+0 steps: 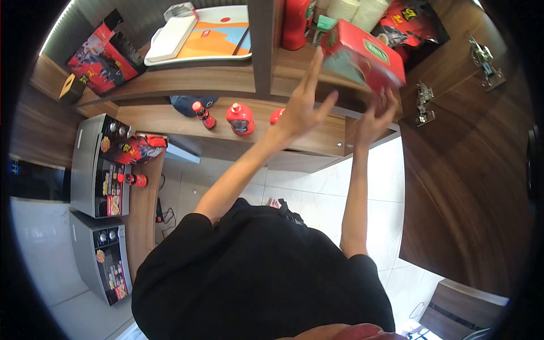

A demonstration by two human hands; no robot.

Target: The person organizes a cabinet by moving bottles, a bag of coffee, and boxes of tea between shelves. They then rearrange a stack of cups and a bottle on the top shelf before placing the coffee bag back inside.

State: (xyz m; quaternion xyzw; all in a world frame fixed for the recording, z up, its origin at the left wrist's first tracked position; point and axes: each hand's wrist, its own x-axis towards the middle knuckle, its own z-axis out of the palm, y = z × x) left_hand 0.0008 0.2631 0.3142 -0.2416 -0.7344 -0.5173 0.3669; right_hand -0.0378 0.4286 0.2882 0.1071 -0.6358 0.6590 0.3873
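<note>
A red box with a round green label is tilted at the upper right shelf compartment, partly blurred. My right hand has its fingertips closed on the box's near lower corner. To the left, my left hand is open with fingers spread, its longest fingertips right at the box's left end. Behind the box stand stacked paper cups, a red bottle and a red-and-black bag. Under my left hand, a red bottle on the lower shelf is partly hidden.
A large red sauce bottle and a small one stand on the lower shelf. A white tray lies upper left. Two microwaves line the left side. An open cabinet door fills the right.
</note>
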